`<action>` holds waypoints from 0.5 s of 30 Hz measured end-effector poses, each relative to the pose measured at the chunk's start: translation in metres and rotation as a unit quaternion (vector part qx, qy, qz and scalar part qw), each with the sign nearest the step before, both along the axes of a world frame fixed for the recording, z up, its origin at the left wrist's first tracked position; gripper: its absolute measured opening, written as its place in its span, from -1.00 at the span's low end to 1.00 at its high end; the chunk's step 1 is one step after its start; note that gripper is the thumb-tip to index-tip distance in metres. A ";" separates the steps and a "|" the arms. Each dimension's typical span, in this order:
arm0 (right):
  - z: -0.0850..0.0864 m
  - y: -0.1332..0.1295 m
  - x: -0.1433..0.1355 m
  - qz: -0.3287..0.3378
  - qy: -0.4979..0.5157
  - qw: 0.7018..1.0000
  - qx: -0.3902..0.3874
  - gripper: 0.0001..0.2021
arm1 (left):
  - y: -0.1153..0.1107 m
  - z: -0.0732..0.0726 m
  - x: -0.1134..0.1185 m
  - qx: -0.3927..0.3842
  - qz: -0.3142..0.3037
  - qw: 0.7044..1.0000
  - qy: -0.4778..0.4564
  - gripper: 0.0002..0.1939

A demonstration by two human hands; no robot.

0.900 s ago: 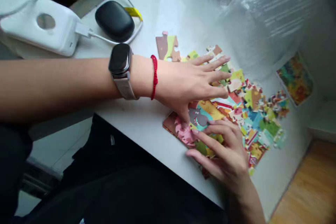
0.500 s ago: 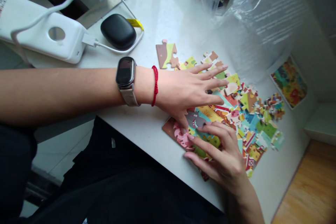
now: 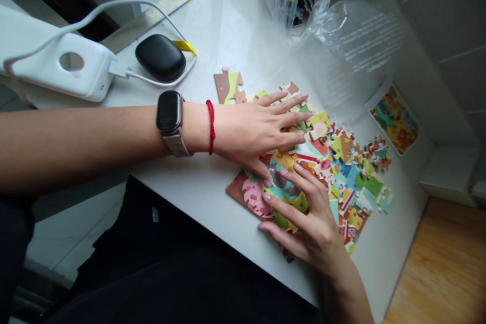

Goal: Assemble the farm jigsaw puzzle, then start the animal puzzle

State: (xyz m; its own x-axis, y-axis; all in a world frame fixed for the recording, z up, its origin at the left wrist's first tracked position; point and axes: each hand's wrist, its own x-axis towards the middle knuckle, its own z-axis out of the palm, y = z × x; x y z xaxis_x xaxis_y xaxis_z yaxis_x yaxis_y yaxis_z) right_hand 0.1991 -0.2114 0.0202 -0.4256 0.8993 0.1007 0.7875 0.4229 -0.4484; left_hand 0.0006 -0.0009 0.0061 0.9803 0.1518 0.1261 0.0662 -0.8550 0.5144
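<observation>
While the left hand (image 3: 261, 129) appears to steady the joined puzzle section (image 3: 255, 197), the right hand (image 3: 317, 223) adjoins its near edge.
Left: open, fingers spread, no grip visible. Right: half open, fingers curved; grip cannot be determined. Section lies on the white table (image 3: 182, 182), beside loose pieces (image 3: 370, 185); further adjustment likely requires light, level pressure.
</observation>
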 end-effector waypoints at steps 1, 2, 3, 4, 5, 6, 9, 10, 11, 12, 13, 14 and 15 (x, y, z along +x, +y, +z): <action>0.000 0.000 0.000 0.000 0.001 1.000 -0.003 -0.57 | 0.002 0.000 0.001 -0.003 0.011 1.000 -0.005 -0.27; 0.000 0.000 0.000 0.001 0.003 1.000 -0.006 -0.57 | 0.004 0.001 0.001 -0.008 0.025 1.000 -0.012 -0.31; 0.001 -0.001 0.000 0.001 0.004 1.000 -0.009 -0.57 | 0.007 0.001 0.001 -0.013 0.042 0.999 -0.019 -0.36; 0.001 -0.001 0.000 0.002 0.005 1.000 -0.011 -0.57 | 0.010 0.002 0.002 -0.016 0.059 0.998 -0.023 -0.42; 0.001 -0.001 -0.001 0.002 0.006 1.000 -0.014 -0.58 | 0.012 0.003 0.001 -0.017 0.074 0.997 -0.023 -0.47; 0.002 0.000 -0.001 0.001 0.007 1.000 -0.015 -0.59 | 0.015 0.005 0.001 -0.015 0.085 0.996 -0.020 -0.51; 0.002 0.000 -0.002 -0.004 0.009 1.000 -0.015 -0.62 | 0.022 0.008 -0.001 0.008 0.097 0.995 -0.007 -0.55; 0.002 0.000 -0.002 -0.005 0.010 1.000 -0.014 -0.62 | 0.024 0.009 -0.002 0.016 0.100 0.995 -0.006 -0.55; 0.002 0.000 -0.003 -0.007 0.011 1.000 -0.014 -0.63 | 0.026 0.009 -0.003 0.022 0.102 0.994 -0.006 -0.54; 0.002 0.000 -0.003 -0.009 0.013 1.000 -0.015 -0.63 | 0.027 0.009 -0.004 0.024 0.106 0.994 -0.009 -0.54; 0.002 0.000 -0.004 -0.011 0.015 1.000 -0.015 -0.63 | 0.028 0.008 -0.005 0.023 0.110 0.994 -0.013 -0.54; 0.002 0.000 -0.004 -0.014 0.018 1.000 -0.014 -0.64 | 0.029 0.007 -0.005 0.020 0.113 0.993 -0.018 -0.55; 0.003 0.000 -0.005 -0.017 0.020 1.000 -0.012 -0.64 | 0.029 0.006 -0.005 0.016 0.113 0.993 -0.024 -0.55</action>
